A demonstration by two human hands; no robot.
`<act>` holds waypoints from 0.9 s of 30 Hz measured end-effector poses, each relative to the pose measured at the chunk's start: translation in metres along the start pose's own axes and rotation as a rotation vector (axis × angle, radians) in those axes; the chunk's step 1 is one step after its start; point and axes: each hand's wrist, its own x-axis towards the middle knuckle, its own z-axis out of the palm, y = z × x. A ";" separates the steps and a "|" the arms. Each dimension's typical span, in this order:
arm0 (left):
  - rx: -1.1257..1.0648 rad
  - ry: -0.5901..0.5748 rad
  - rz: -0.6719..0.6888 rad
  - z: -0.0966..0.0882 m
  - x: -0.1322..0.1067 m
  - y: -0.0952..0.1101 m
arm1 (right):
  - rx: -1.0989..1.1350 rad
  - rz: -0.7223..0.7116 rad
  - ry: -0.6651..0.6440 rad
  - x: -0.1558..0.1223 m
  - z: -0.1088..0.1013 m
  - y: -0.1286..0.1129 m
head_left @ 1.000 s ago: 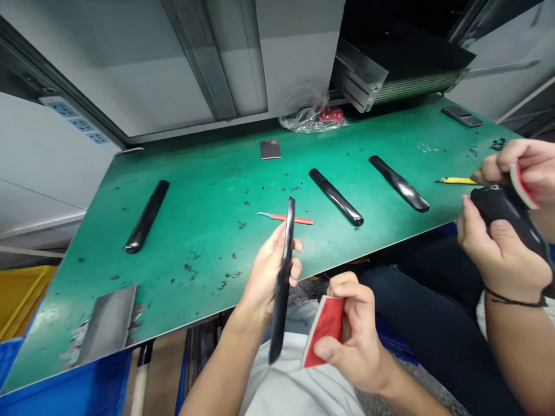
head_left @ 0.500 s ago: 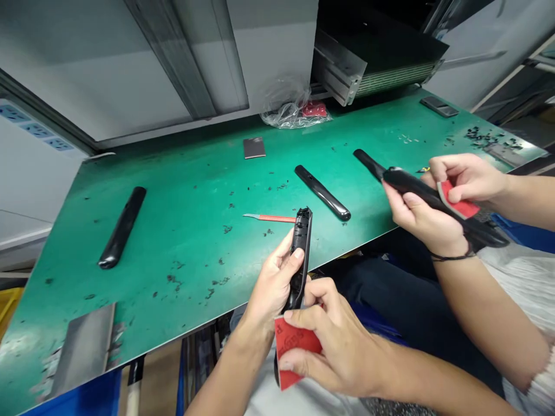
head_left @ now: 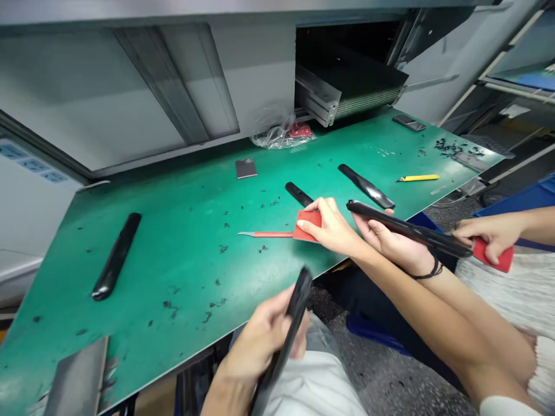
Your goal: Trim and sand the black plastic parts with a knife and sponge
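My left hand [head_left: 266, 332] is wrapped round a long black plastic piece [head_left: 289, 338], slightly blurred, held upright and tilted in front of my body below the table edge. Out over the table, my right hand [head_left: 333, 228] pinches a red sanding pad [head_left: 307, 224] between thumb and fingers. The pad is at the end of a slim craft knife [head_left: 273, 234] with an orange handle, covering part of it; whether they touch I cannot tell. Just behind the pad lies another black plastic piece [head_left: 298, 194], partly hidden by my right hand.
At right a co-worker's hands [head_left: 401, 245] hold a black piece [head_left: 411, 228] and a red pad [head_left: 494, 254]. On the green table [head_left: 173, 196] lie more black pieces [head_left: 117, 257] [head_left: 366, 186], a yellow cutter [head_left: 418, 178], a grey pad [head_left: 246, 168], a plate [head_left: 78, 378] and black scraps.
My right hand has moved from the black piece up and forward to the table with the red pad. My left hand has turned and lowered its piece. The view has shifted right.
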 end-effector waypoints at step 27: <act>-0.010 0.463 0.287 0.007 0.006 0.015 | 0.236 -0.355 -0.041 -0.058 0.065 -0.038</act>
